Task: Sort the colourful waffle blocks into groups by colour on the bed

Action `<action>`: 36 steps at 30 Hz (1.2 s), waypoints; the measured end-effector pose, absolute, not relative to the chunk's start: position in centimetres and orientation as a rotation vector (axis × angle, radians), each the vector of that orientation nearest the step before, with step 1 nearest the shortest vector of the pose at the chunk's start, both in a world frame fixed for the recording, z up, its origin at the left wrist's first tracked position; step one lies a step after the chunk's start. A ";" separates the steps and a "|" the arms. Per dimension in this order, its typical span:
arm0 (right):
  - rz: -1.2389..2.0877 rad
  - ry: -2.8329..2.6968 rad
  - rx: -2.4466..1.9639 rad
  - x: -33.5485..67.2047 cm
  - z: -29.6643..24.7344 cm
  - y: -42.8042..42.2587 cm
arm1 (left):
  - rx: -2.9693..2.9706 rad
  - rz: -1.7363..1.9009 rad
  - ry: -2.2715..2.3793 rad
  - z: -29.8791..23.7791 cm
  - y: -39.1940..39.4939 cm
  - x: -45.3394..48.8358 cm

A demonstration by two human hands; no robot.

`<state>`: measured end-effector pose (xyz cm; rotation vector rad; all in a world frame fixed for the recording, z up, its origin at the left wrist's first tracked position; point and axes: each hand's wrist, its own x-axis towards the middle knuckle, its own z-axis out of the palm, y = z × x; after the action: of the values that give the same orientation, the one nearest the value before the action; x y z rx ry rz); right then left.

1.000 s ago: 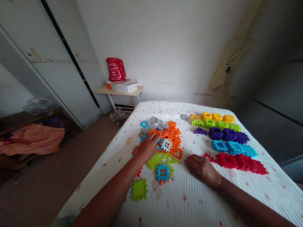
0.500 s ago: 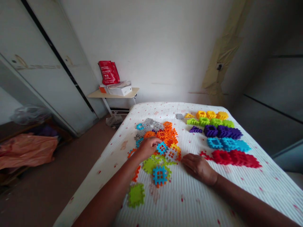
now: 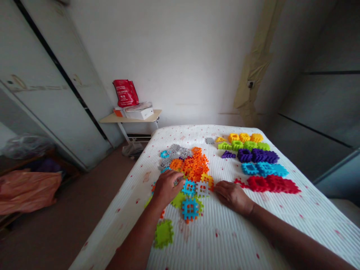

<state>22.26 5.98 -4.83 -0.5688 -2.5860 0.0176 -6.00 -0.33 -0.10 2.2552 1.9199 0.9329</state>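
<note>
My left hand (image 3: 168, 185) is over the left edge of a loose pile of plastic interlocking pieces, its thumb and fingers apart. Just right of its fingertips lies a light blue window-shaped piece (image 3: 188, 188), beside a grey window piece (image 3: 202, 189). Another blue window piece (image 3: 190, 209) lies nearer, over green ones. My right hand (image 3: 234, 196) rests on the bed, fingers stretched and close together, holding nothing visible. Its fingertips are by the yellow piece (image 3: 207, 180) at the pile's right edge. Orange pieces (image 3: 195, 165) are heaped beyond.
Sorted rows stand at the right: yellow (image 3: 244, 137), green (image 3: 250, 145), purple (image 3: 258, 155), blue (image 3: 264, 169) and red (image 3: 274, 183). Grey pieces (image 3: 176, 152) lie at the pile's far side. A single green square (image 3: 164, 234) is near me. Beyond the bed is a small table (image 3: 112, 118).
My left hand has come away from the light blue window piece and drawn back left and nearer. That piece now lies beside the grey one. My right hand stays in place; the view has shifted slightly.
</note>
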 end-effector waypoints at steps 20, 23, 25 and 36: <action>-0.097 -2.683 -0.700 21.9 -4.6 6.2 | 1.939 1.402 1.661 -0.2 0.7 -6.2; -0.113 -2.674 -0.687 21.9 -4.7 6.4 | 1.905 1.451 1.645 0.5 1.0 -5.8; -0.110 -2.668 -0.684 21.9 -4.7 6.4 | 1.953 1.433 1.617 0.7 1.1 -5.1; 0.061 -2.588 -0.641 22.1 -4.5 6.1 | 2.386 1.500 1.844 -0.4 -1.7 -2.8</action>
<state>22.11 6.12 -4.53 -0.6411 -2.5881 0.0605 -2.84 -1.68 -0.42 2.3857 1.8435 1.5000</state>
